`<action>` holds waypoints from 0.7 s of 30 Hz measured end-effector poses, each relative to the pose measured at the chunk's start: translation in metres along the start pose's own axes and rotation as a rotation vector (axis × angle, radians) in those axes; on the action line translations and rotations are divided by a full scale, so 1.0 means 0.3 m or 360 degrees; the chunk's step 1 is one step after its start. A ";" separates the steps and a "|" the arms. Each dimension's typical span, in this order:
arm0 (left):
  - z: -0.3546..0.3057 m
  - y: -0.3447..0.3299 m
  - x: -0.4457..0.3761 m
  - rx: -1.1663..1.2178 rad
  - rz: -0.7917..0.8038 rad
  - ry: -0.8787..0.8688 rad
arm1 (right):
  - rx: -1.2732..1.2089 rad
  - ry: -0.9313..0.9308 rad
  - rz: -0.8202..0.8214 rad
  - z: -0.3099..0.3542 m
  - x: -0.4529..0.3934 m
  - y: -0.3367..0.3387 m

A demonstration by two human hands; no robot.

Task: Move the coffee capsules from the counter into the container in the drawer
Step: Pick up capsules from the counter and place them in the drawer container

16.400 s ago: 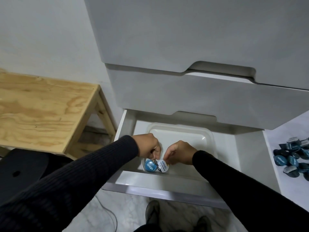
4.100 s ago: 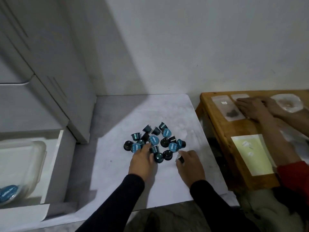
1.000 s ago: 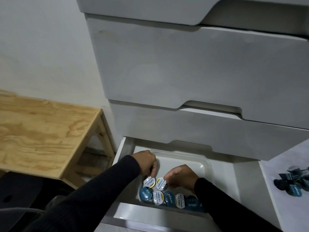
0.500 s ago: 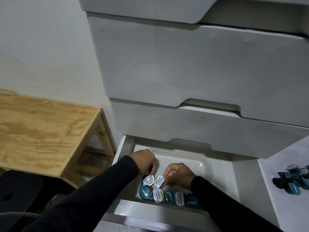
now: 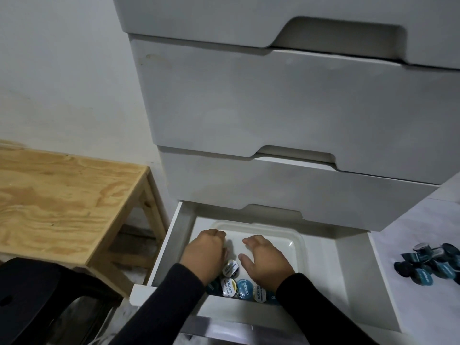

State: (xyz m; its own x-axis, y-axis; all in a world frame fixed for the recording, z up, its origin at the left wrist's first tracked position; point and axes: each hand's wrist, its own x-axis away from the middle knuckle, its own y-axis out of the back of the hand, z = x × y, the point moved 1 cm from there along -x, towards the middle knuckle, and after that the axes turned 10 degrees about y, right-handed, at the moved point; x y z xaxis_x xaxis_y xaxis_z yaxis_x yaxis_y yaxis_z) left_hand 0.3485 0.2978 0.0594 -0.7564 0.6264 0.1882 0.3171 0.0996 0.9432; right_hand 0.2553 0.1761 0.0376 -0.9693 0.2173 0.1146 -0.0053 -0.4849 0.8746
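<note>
— Both hands in the drawer (image 5: 348, 282)?
— Yes, over the white container (image 5: 297, 241). My left hand (image 5: 205, 255) is curled into a narrow grip; I cannot tell if it holds anything. My right hand (image 5: 265, 258) is spread wide, holding nothing.
— And the capsules?
— Several capsules in the container (image 5: 236, 282) lie along its near edge; more capsules on the tabletop (image 5: 428, 266) wait at the right.
</note>
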 end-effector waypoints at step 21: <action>-0.706 -0.139 0.222 0.0415 -0.0439 -0.0077 | 0.0720 -0.0003 -0.0815 -0.364 0.536 0.314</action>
State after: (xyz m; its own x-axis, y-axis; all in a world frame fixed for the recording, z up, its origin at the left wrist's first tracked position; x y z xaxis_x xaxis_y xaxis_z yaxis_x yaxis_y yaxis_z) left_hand 0.1637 0.1715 0.0905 -0.8077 0.5838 -0.0823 0.2447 0.4589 0.8541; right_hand 0.0721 0.0728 0.0871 -0.8715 0.3266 -0.3658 -0.3596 0.0814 0.9295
